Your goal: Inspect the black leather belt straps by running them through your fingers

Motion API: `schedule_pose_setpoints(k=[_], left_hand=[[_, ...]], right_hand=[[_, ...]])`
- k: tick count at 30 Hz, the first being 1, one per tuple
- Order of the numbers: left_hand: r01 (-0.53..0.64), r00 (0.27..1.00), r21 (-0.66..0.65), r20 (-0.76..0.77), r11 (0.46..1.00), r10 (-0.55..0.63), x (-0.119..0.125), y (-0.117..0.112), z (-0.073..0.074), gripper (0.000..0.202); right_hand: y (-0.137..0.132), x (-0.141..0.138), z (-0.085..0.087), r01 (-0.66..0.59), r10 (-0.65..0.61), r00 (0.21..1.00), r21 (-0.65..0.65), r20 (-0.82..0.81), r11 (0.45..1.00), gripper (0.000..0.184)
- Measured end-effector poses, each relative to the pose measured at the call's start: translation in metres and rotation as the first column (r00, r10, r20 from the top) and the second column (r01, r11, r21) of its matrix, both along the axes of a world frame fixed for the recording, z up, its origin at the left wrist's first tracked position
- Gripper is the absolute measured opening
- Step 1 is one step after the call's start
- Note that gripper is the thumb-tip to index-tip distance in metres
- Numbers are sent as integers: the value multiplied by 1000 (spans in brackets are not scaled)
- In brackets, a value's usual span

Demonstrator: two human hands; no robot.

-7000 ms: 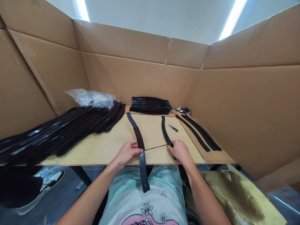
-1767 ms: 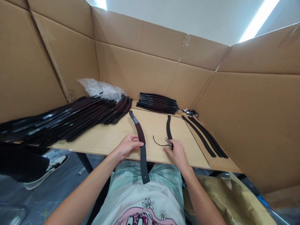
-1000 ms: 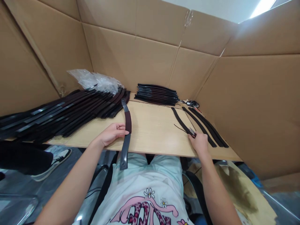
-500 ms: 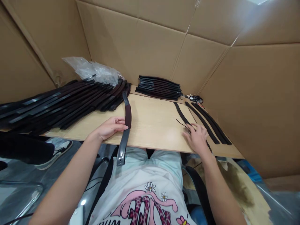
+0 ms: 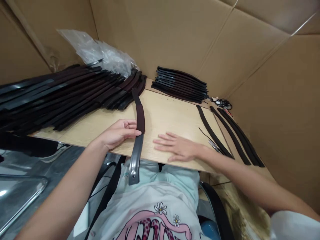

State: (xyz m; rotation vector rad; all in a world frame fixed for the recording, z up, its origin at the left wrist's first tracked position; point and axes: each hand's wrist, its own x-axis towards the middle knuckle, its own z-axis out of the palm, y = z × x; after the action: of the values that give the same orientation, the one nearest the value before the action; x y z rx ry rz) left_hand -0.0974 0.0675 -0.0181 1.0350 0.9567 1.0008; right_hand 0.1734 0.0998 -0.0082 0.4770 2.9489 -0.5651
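No word, number or brand can be read. The nearest thing to text stands on the front of the person's white T-shirt (image 5: 150, 201): large letters (image 5: 145, 226) filled with a pink-and-dark leopard pattern, set beneath a curving pink band (image 5: 151, 214) with a dark outline. The lower edge of the view cuts the letters off, so only their upper parts show, and which letters they are cannot be told. On the mint-green shorts (image 5: 180, 176), on the person's left leg, a small dark mark (image 5: 125, 174) may be lettering; it is too small and blurred to make out.
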Motion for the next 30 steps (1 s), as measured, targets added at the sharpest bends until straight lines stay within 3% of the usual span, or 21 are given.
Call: schedule_pose_setpoints(k=[3, 4, 5, 6, 8, 9, 11, 13, 14, 15, 17, 18, 19, 20, 21, 23, 24, 25, 27, 29, 30], left_hand=[[6, 1000, -10, 12, 1000, -5, 1, 0, 0, 41], [11, 1000, -17, 16, 1000, -10, 1, 0, 0, 41], [13, 1000, -26, 19, 1000, -12, 1, 0, 0, 41], [10, 1000, -36, 22, 999, -10, 0, 0, 0, 41], [0, 1000, -51, 28, 999, 2, 0, 0, 0, 42], [-1, 999, -55, 34, 998, 3, 0, 0, 0, 43], [11, 999, -66, 44, 998, -8, -1, 0, -1, 43], [12, 999, -77, 43, 997, -8, -1, 1, -2, 41], [5, 999, -85, 35, 996, -2, -1, 1, -2, 41], [-4, 1000, -93, 25, 996, 6, -2, 2, -2, 41], [-11, 1000, -108, 14, 994, 13, -2, 2, -1, 41], [-9, 1000, -112, 12, 994, 11, -2, 2, -1, 42], [-7, 1000, -116, 9, 993, 8, -2, 2, 0, 42], [-5, 1000, -118, 5, 993, 5, -2, 2, 0, 43], [-9, 1000, -119, -3, 993, 8, -2, 2, 0, 44], [-33, 999, -122, -31, 992, 29, -1, 3, -1, 43], [-49, 998, -121, -45, 991, 44, -1, 3, -1, 42], [-63, 997, -117, -55, 991, 57, -1, 4, -2, 41], [-75, 996, -105, -64, 992, 69, 0, 5, -3, 40], [-62, 997, -92, -58, 994, 57, 1, 5, -3, 39], [-60, 997, -86, -56, 995, 55, 1, 4, -3, 39]], right_hand=[[74, 15, 4, 270, -259, 960, 108, -106, 957, 39], [101, 21, 9, 417, -387, 904, 181, -182, 890, 33], [127, 27, 15, 566, -507, 819, 238, -268, 789, 24], [149, 32, 22, 630, -551, 771, 257, -320, 733, 17], [175, 40, 37, 680, -580, 726, 259, -369, 686, 16], [179, 42, 42, 701, -599, 702, 230, -385, 675, 19], [166, 45, 46, 706, -699, 635, -120, -329, 698, 26], [137, 49, 39, 631, -678, 705, -252, -208, 734, 30], [122, 53, 31, 555, -624, 780, -409, -47, 725, 30], [108, 57, 23, 509, -541, 834, -527, 106, 681, 31], [95, 64, 7, 545, -445, 834, -611, 325, 575, 34], [97, 67, 1, 581, -483, 807, -601, 340, 549, 34], [105, 69, -3, 600, -587, 772, -585, 244, 545, 33], [117, 70, -5, 631, -729, 683, -546, 53, 552, 29], [132, 70, -5, 679, -827, 539, -497, -163, 540, 27], [162, 72, 1, 738, -854, 385, -439, -350, 512, 30], [174, 73, 5, 791, -828, 269, -378, -492, 482, 28], [181, 73, 9, 820, -788, 226, -325, -573, 472, 27], [182, 72, 15, 828, -771, 300, -248, -562, 503, 27], [165, 67, 18, 810, -768, 468, -135, -437, 570, 29], [152, 63, 19, 817, -749, 521, -13, -410, 576, 27]])
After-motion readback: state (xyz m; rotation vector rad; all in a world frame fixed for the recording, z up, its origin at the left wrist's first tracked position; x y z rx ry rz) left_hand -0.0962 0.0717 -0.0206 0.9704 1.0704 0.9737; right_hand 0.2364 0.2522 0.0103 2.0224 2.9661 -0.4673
